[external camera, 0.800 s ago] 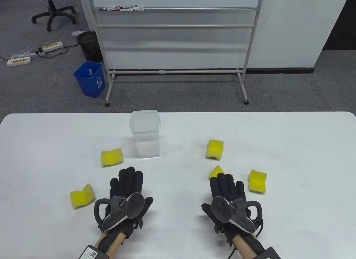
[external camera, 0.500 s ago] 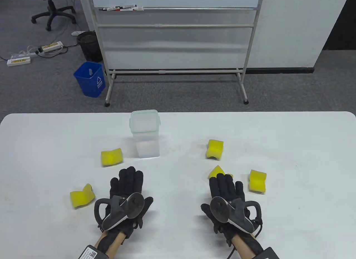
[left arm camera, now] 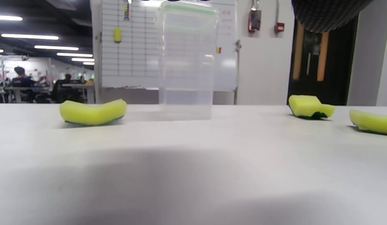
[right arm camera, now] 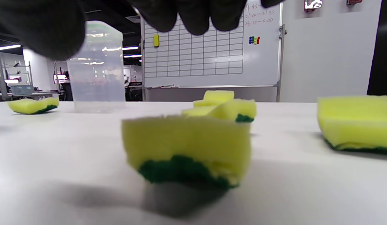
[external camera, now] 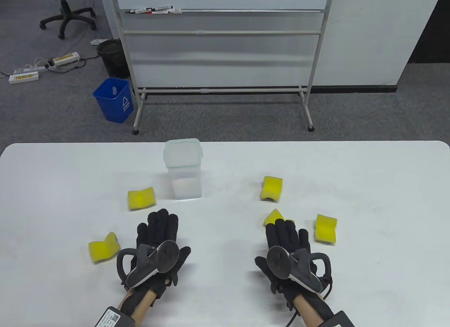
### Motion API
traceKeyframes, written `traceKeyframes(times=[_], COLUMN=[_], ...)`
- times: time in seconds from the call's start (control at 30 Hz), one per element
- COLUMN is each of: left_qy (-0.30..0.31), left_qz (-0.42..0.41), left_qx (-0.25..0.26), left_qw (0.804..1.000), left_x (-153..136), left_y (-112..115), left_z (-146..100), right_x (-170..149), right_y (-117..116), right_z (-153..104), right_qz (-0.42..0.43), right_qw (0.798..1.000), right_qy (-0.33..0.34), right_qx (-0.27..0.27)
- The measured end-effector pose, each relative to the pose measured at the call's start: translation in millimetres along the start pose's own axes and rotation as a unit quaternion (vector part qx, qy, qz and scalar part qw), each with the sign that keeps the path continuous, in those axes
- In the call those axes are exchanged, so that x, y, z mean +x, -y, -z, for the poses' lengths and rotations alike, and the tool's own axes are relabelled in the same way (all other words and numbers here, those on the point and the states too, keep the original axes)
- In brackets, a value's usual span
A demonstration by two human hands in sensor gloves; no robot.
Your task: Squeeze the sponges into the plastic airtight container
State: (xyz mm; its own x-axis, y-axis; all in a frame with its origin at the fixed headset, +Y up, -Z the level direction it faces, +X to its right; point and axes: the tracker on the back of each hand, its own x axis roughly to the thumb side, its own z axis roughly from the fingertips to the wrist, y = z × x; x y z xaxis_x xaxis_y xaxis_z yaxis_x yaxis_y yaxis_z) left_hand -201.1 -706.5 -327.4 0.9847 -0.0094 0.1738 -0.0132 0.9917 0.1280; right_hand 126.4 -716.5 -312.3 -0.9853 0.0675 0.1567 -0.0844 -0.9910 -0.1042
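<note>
A tall clear plastic container [external camera: 183,169] with a green-rimmed lid stands upright on the white table [external camera: 225,299], left of the middle; it also shows in the left wrist view [left arm camera: 187,62] and the right wrist view [right arm camera: 96,68]. Several yellow sponges with green undersides lie around: one [external camera: 141,198] beside the container, one [external camera: 103,247] at the left, one [external camera: 271,188] right of the middle, one [external camera: 326,228] at the right, and one [external camera: 274,216] just beyond my right fingertips, seen close in the right wrist view [right arm camera: 187,150]. My left hand [external camera: 158,228] and right hand [external camera: 286,234] lie flat, fingers extended, holding nothing.
Beyond the table's far edge stand a whiteboard on a wheeled frame [external camera: 221,42], a blue bin [external camera: 114,99] and a black bin [external camera: 113,58] on the grey carpet. An office chair [external camera: 66,14] is at the far left.
My left hand has slid slightly to the left and forward. My right hand has stayed in place. The sponges and the container have not moved.
</note>
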Motion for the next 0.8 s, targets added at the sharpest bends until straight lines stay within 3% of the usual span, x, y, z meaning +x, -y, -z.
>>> traceKeyframes(times=[0.17,0.33,0.53,0.6,0.8], left_qy=[0.006,-0.001,-0.047,-0.068,-0.097], left_qz=[-0.033,-0.027,-0.017,0.005,0.006], left_qx=[0.066,0.092,0.035,-0.010,-0.054], left_qw=[0.997,0.995,0.998,0.998,0.994], left_x=[-1,5,4,2,4], left_y=[-23,-56,-72,-76,-65], left_z=[9,51,122,148,183], right_x=[-1,2,10,14,23], right_y=[5,9,7,5,6], right_z=[-1,-6,-8,-9,-12], right_qz=[0.008,0.016,0.018,0.022,0.020], right_qw=[1.000,1.000,1.000,0.999,0.999], right_qy=[-0.003,0.004,0.019,0.025,0.039], right_qx=[-0.005,-0.014,-0.005,0.002,0.001])
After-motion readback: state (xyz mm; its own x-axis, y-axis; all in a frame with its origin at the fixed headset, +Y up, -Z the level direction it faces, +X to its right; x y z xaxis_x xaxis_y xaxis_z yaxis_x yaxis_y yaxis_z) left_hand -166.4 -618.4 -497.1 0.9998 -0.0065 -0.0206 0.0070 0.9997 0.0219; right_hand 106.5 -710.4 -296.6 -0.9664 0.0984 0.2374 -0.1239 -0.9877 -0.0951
